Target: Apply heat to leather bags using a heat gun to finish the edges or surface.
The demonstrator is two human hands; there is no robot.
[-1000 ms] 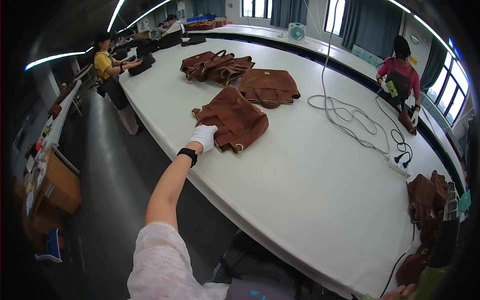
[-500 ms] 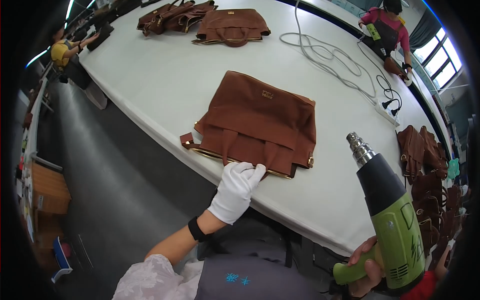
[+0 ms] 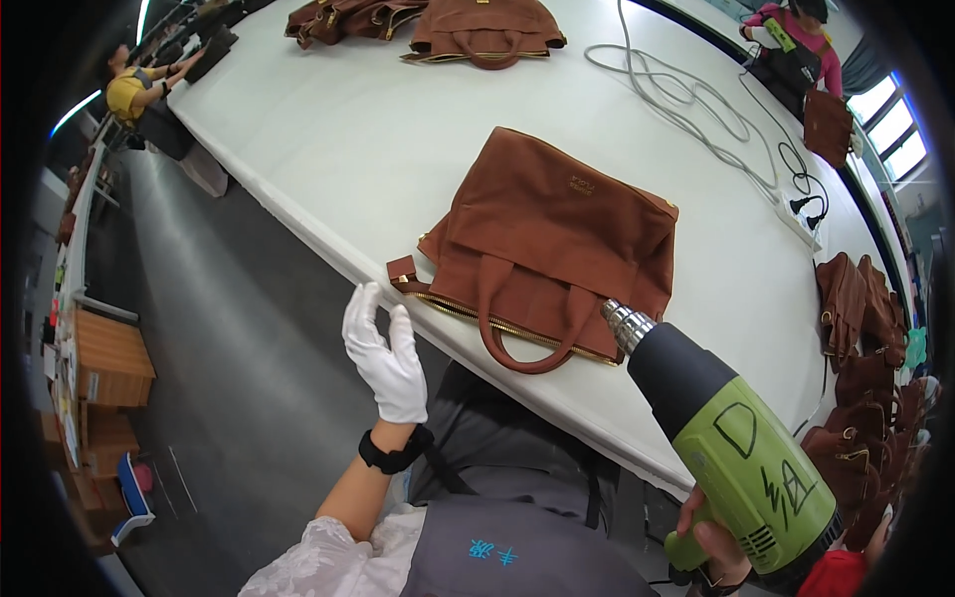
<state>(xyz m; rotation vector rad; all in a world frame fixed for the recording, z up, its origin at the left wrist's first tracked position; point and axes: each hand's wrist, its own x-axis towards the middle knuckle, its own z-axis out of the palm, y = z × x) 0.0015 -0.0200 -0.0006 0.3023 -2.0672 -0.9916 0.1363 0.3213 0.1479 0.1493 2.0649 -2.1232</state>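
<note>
A brown handbag [image 3: 557,219] lies flat on the white table, its handle loop and gold zipper facing me. My left hand [image 3: 387,353], in a white glove, is off the bag near the table's edge. Its fingers are apart and nothing is in them. My right hand [image 3: 708,537], bare, grips the handle of a green and black heat gun [image 3: 741,448]. The gun's metal nozzle points at the bag's lower right part, close to the zipper end. Whether the nozzle touches the leather I cannot tell.
More brown bags [image 3: 487,30] lie at the table's far side, and several are piled at the right [image 3: 860,398]. A grey cable [image 3: 686,109] runs to a white power strip [image 3: 799,221]. One person [image 3: 149,95] stands far left; another [image 3: 796,60] handles a brown bag far right.
My left hand has let go of the bag's handle and moved left. My right hand has brought the heat gun leftward, nozzle now at the bag. The far-right person's bag is raised.
</note>
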